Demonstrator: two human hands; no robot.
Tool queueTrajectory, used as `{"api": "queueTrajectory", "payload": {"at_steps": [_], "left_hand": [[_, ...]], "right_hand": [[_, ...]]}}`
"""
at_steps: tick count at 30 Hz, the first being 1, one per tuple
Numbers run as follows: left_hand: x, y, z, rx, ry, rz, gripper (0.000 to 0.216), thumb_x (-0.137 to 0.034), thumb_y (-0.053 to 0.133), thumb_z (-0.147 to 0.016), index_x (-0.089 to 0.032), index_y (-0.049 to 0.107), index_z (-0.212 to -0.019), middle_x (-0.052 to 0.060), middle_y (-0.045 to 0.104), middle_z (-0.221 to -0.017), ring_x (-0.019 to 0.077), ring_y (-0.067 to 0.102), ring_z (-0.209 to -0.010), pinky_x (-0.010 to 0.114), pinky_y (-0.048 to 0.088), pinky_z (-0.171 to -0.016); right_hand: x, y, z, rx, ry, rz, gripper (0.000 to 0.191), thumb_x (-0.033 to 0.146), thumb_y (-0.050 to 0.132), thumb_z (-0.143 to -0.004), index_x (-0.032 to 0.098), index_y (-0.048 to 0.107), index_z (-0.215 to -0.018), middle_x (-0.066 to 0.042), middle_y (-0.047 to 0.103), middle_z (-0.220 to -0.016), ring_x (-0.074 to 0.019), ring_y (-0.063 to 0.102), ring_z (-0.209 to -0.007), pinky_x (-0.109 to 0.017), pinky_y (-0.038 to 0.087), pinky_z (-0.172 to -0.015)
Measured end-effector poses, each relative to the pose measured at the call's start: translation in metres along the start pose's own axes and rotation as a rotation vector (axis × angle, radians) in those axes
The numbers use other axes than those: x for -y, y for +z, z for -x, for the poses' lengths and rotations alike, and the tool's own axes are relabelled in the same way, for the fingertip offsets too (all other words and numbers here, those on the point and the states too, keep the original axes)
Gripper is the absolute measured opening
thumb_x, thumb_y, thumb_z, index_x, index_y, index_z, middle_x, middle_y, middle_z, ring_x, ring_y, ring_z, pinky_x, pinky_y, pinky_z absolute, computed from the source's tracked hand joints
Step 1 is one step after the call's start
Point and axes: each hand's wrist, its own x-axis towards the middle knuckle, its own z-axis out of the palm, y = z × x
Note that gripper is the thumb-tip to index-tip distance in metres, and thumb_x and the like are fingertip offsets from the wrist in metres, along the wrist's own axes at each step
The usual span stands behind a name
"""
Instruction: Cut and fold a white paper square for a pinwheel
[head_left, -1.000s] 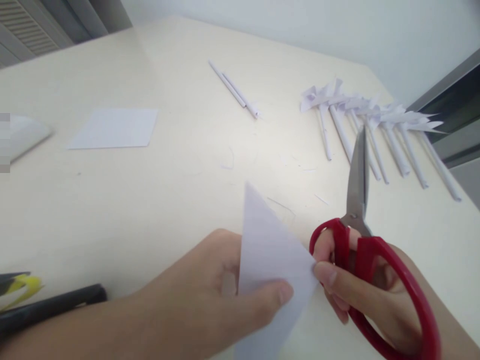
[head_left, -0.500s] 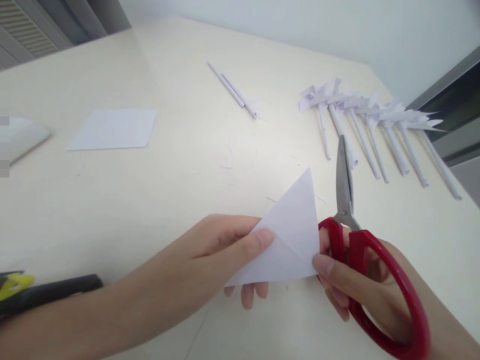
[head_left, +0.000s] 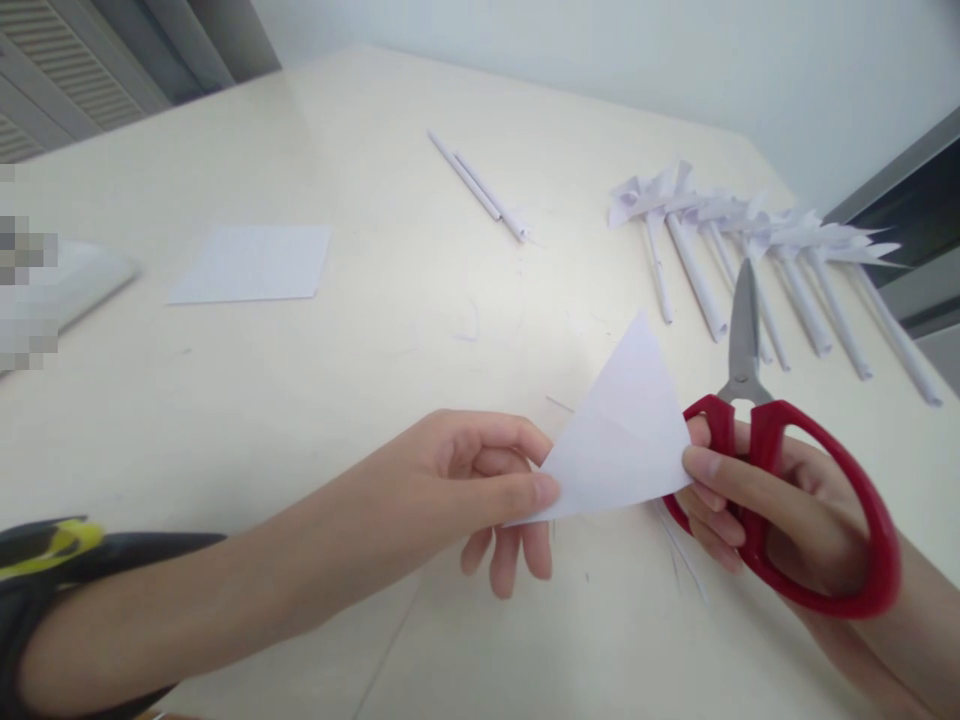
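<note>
A white sheet of paper folded into a triangle (head_left: 619, 435) is held up between my two hands, its point facing away from me. My left hand (head_left: 499, 485) pinches the left corner between thumb and fingers, with the other fingers curled beneath. At the right corner, the thumb and a finger of my right hand (head_left: 757, 500) grip the paper's edge. That same hand carries a pair of scissors (head_left: 825, 430) with red handles, its blades closed and pointing away from me, clear of the paper.
Several paper pinwheels (head_left: 694, 280) with rolled sticks lie in a row at the right. Two rolled paper sticks (head_left: 480, 190) rest at the back. A stack of white paper (head_left: 251, 265) lies to the left. Thin paper scraps (head_left: 682, 555) are scattered on the white table (head_left: 315, 400).
My hands have moved right and slightly up with the folded paper and the scissors. My left thumb has shifted from the paper's middle to its left corner.
</note>
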Motion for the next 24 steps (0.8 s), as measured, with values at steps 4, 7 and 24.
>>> {"api": "queueTrajectory", "payload": {"at_steps": [4, 7, 24], "left_hand": [[0.0, -0.001, -0.001, -0.023, 0.023, 0.004, 0.014, -0.022, 0.055, -0.09, -0.019, 0.061, -0.077, -0.007, 0.065, -0.056, 0.0021, 0.054, -0.046, 0.01, 0.039, -0.044], [0.001, -0.001, -0.001, -0.023, 0.038, 0.016, 0.013, -0.021, 0.055, -0.09, -0.02, 0.061, -0.079, -0.007, 0.065, -0.056, 0.0019, 0.053, -0.046, 0.01, 0.038, -0.044], [0.005, 0.004, 0.004, -0.147, 0.079, -0.238, 0.027, -0.031, 0.052, -0.089, -0.019, 0.054, -0.065, -0.005, 0.053, -0.063, 0.009, 0.054, -0.063, 0.017, 0.044, -0.059]], "right_hand": [[0.001, -0.003, -0.002, -0.001, -0.068, -0.045, 0.029, 0.029, 0.062, -0.087, 0.022, 0.053, -0.06, 0.004, 0.043, -0.049, -0.0104, 0.039, -0.045, -0.028, 0.027, -0.045], [0.001, -0.004, -0.002, -0.039, -0.083, -0.077, 0.026, 0.029, 0.063, -0.086, 0.022, 0.054, -0.063, 0.004, 0.042, -0.049, -0.0103, 0.036, -0.044, -0.028, 0.024, -0.043], [0.003, 0.005, 0.003, 0.216, 0.096, 0.223, 0.027, 0.045, 0.064, -0.082, 0.021, 0.055, -0.075, 0.005, 0.048, -0.056, -0.0089, 0.047, -0.048, -0.021, 0.04, -0.047]]}}
